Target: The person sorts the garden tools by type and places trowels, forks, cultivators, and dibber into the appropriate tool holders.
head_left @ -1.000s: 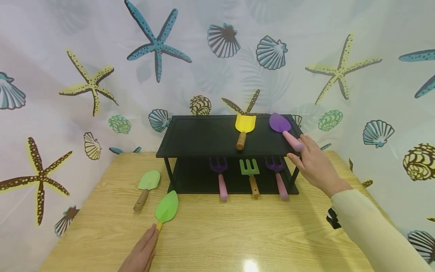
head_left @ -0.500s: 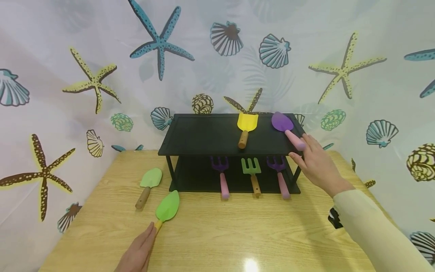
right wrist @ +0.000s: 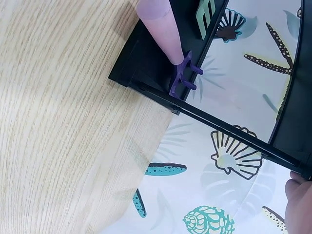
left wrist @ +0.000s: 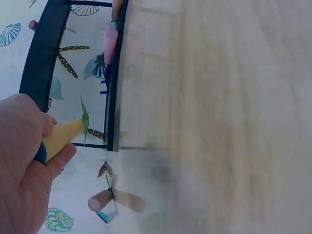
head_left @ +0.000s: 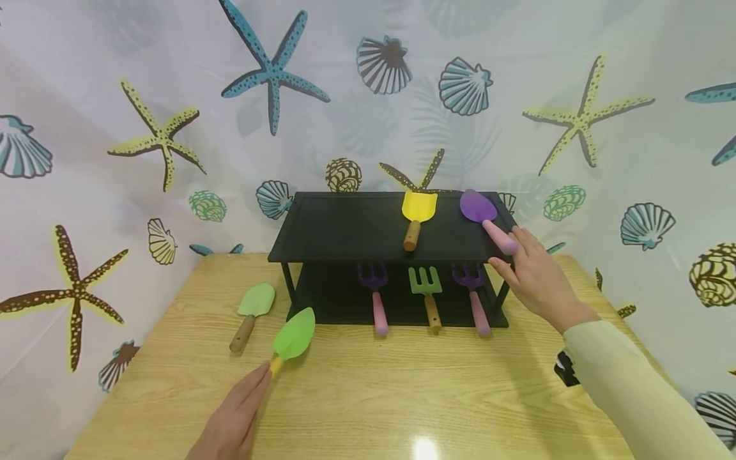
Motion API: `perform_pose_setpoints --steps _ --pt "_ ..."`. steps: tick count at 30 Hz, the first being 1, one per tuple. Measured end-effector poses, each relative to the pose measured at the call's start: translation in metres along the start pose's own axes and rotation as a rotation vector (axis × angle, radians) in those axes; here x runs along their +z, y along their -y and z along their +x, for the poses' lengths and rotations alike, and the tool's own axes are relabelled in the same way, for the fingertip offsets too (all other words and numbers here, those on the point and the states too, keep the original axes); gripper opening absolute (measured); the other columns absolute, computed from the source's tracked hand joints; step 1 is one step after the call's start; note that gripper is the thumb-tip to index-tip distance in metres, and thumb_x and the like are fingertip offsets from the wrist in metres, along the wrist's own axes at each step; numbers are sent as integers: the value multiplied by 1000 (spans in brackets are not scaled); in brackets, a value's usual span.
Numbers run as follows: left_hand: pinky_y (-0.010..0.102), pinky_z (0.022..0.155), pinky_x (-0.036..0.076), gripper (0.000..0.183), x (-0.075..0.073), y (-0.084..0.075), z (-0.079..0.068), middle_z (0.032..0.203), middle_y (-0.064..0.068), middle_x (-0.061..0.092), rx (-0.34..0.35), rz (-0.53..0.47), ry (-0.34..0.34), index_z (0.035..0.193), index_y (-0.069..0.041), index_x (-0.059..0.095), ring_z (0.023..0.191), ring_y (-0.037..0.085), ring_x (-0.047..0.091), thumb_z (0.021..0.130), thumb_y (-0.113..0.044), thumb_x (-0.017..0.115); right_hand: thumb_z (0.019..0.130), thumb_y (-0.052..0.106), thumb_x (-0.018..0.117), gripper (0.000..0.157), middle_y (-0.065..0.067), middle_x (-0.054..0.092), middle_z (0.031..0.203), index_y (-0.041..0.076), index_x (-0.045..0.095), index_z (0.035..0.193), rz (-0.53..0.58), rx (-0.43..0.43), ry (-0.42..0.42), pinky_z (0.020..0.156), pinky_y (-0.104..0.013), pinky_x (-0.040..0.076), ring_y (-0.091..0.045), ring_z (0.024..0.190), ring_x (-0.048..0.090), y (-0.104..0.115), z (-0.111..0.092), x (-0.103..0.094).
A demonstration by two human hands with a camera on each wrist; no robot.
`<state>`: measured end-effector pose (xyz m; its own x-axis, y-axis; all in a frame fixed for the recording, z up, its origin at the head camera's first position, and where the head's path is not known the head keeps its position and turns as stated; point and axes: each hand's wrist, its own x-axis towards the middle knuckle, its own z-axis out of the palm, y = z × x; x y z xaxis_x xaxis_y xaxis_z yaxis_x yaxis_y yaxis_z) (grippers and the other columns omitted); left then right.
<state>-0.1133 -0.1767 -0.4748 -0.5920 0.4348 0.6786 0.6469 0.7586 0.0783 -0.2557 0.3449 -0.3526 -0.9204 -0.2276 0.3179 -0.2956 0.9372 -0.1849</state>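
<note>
In the head view, my left hand (head_left: 234, 409) grips the yellow handle (left wrist: 63, 139) of a green trowel (head_left: 294, 335), its leaf-shaped blade pointing towards the shelf. The left wrist view shows fingers and thumb around that handle. My right hand (head_left: 535, 278) rests at the front right corner of a black two-tier shelf (head_left: 345, 236), its fingers extended along the side. Beside these fingers lies the pink handle of a purple trowel (head_left: 478, 206) on the top tier. A yellow shovel (head_left: 419, 206) with a wooden handle lies left of it.
On the lower tier lie two purple forks (head_left: 379, 313) (head_left: 479, 313) with pink handles and a green fork (head_left: 425, 281) between them. A pale green trowel (head_left: 257, 299) with a wooden handle lies on the wooden table (head_left: 356, 396), left of the shelf. A patterned cloth (head_left: 368, 128) hangs behind.
My left hand has taken hold of the green trowel's handle and moved the trowel slightly right and towards the shelf. My right hand stays at the shelf corner.
</note>
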Motion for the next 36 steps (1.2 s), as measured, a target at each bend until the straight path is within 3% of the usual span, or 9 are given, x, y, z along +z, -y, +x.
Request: perform_pose_setpoints --steps 8,11,15,22,36 --pt "12 119 24 50 -6 -1 18 136 24 57 83 -99 -79 128 14 58 143 7 37 110 -20 26 105 52 36 83 -36 21 157 -16 21 150 -1 5 -1 118 -64 21 -50 148 18 -1 -1 1" --pt "13 119 25 49 -12 -2 26 137 24 56 97 -110 -80 129 14 57 144 9 37 110 -20 27 105 52 36 83 -36 22 157 -17 21 150 -1 1 -3 118 -64 22 -50 147 18 -2 0 1" --pt "11 118 24 50 -20 -8 38 136 24 57 86 -92 -65 132 12 56 137 15 47 110 -21 24 105 51 37 83 -36 23 156 -16 21 150 2 -6 -5 118 -64 22 -51 147 19 -2 0 1" --pt "10 118 22 52 -35 -21 58 143 21 53 40 -125 33 140 7 50 134 21 49 110 -21 19 105 52 36 83 -36 22 157 -16 21 150 4 2 0 118 -64 21 -50 148 18 -2 0 0" --pt "10 116 25 50 -44 -38 95 148 16 50 77 -206 75 142 3 50 131 26 53 110 -21 20 104 53 36 84 -34 20 158 -14 19 151 7 24 23 120 -62 19 -48 149 16 -3 2 -2"
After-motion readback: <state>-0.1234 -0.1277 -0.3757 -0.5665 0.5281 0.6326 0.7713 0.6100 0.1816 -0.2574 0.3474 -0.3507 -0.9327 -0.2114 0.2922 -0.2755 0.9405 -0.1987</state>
